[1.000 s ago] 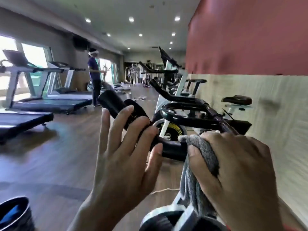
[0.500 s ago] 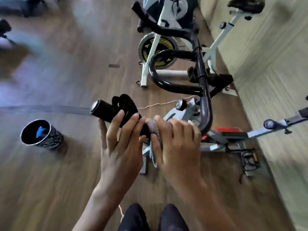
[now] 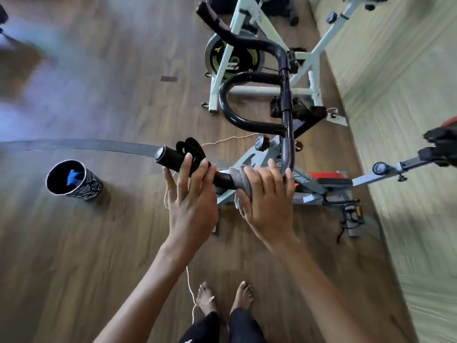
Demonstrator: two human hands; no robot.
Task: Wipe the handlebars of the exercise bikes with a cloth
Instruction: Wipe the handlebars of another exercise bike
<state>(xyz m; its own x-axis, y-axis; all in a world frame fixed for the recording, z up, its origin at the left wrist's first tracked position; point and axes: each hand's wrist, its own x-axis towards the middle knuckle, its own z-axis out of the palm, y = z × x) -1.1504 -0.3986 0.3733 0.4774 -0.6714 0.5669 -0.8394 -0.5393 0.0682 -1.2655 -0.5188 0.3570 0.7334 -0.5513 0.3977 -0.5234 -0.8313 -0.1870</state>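
- The right hand [image 3: 267, 201] clamps the cloth [image 3: 241, 179] round the handlebar [image 3: 222, 178]; the left hand [image 3: 193, 201], fingers straight, steadies the bar just beside.
- Probably early in the task: the loop [image 3: 223, 100] beyond that grip and the farther bike [image 3: 309, 55] look left to wipe.

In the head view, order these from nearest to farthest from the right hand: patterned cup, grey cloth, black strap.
1. grey cloth, gripped under the right hand.
2. black strap, to its left.
3. patterned cup, far left on the floor.
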